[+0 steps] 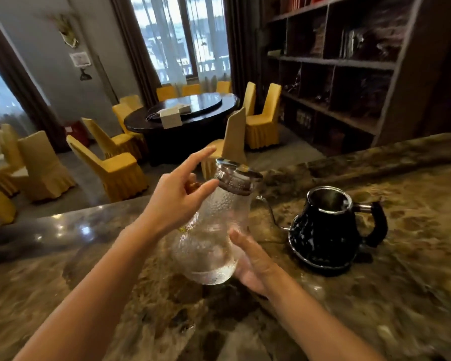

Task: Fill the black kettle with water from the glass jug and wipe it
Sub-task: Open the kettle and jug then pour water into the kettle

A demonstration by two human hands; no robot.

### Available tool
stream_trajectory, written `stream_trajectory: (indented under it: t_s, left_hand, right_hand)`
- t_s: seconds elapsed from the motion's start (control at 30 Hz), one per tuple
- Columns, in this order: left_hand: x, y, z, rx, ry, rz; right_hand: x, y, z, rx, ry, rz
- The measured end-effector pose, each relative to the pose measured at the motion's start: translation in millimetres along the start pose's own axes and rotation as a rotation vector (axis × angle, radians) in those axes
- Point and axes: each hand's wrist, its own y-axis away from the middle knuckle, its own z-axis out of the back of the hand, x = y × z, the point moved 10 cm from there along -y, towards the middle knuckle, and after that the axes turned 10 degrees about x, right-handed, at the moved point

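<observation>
A textured glass jug (208, 241) with a metal lid (238, 175) is tilted over the marble counter, its top leaning right, with a little water in its bottom. My left hand (177, 201) is at the jug's neck, thumb against the glass and index finger stretched out; a brown handle part shows between the fingers. My right hand (253, 264) cups the jug's lower right side and base. The black kettle (320, 230) stands to the right on its round base, its steel-rimmed mouth uncovered and its handle pointing right.
The brown marble counter (401, 282) spreads around both hands, and a thin cord (271, 214) runs from the kettle's base to the left. Beyond the counter's far edge are a dark round table (193, 110), yellow-covered chairs and a dark shelf unit (349, 63).
</observation>
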Motion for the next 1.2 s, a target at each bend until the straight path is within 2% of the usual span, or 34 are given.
stream_trajectory:
  t_s: [0.1, 0.2, 0.3, 0.5, 0.6, 0.8, 1.2]
  left_hand:
    - [-33, -30, -22, 0.127, -0.277, -0.073]
    - [-43, -54, -50, 0.250, -0.405, -0.024]
    - [-59, -73, -69, 0.265, -0.504, -0.060]
    - [-97, -106, -101, 0.235, -0.845, -0.205]
    - [-111, -120, -117, 0.245, -0.920, -0.294]
    - [-125, -142, -140, 0.274, -1.002, -0.351]
    - [-134, -165, -166, 0.347, -1.096, -0.430]
  right_hand:
    - [12, 20, 14, -0.117, -0.035, 0.044]
    - [14, 36, 29, -0.225, -0.083, 0.032]
    - [17, 48, 34, -0.273, -0.133, 0.001]
    - [34, 64, 32, -0.270, -0.251, 0.016]
    - [45, 67, 33, -0.303, -0.297, 0.029]
    - [58, 68, 37, -0.413, -0.382, 0.078]
    - [76, 61, 6, -0.369, -0.604, 0.108]
